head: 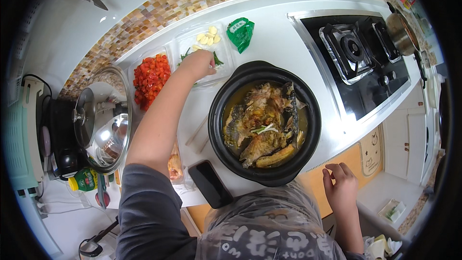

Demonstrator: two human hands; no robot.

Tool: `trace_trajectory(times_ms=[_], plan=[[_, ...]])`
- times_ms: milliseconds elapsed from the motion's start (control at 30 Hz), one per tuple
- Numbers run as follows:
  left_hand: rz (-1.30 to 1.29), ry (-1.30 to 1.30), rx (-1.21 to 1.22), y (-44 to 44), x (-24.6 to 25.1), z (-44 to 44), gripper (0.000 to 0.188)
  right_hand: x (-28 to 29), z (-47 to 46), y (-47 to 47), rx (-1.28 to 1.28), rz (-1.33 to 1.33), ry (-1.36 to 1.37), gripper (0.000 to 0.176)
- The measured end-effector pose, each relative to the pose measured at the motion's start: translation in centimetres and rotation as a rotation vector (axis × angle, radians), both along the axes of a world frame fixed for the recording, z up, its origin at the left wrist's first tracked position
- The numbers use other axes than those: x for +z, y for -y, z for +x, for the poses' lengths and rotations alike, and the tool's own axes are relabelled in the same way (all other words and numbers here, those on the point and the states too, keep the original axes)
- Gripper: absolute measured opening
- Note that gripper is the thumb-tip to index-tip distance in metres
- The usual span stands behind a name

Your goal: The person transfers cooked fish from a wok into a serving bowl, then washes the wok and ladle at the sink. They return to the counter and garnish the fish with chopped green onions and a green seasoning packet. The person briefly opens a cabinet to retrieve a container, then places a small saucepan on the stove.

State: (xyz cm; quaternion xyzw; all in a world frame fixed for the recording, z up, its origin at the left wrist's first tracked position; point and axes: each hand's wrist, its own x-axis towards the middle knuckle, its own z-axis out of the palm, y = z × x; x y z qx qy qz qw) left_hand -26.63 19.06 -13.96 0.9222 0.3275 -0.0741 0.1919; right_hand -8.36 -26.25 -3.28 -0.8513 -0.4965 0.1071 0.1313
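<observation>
My left hand [200, 64] reaches over a clear plastic tray [231, 52] at the back of the counter. Its fingertips are down at cut scallion greens [217, 59]; the hand hides whether they pinch any. Sliced garlic [207, 39] lies in the same tray. In front of me stands a black clay pot [265, 179] holding browned fish pieces [265, 115] in broth, with a few scallion strips [265, 129] on top. To the right of the pot, off the counter's edge, my right hand [341, 186] hangs empty with loosely bent fingers.
Diced red peppers or tomatoes [151, 76] fill a container beside my left forearm. A glass lid [104, 115] stands at the left. A phone [210, 184] lies by the pot. A green packet [241, 34] sits behind it, and a gas hob [352, 47] is at the right.
</observation>
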Motion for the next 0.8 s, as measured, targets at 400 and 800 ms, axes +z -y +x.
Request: trace_trajectory(times_ms=[400,800], plan=[[0.176,-0.026,-0.039,2.0,2.0,0.1,0.019,0.2,0.3,0.4,0.001,-0.017,-0.005,0.007],[-0.325,0.195,-0.214,17.3,8.3,3.2,0.019,0.6,1.1,-0.3,0.052,0.04,-0.018,0.007]])
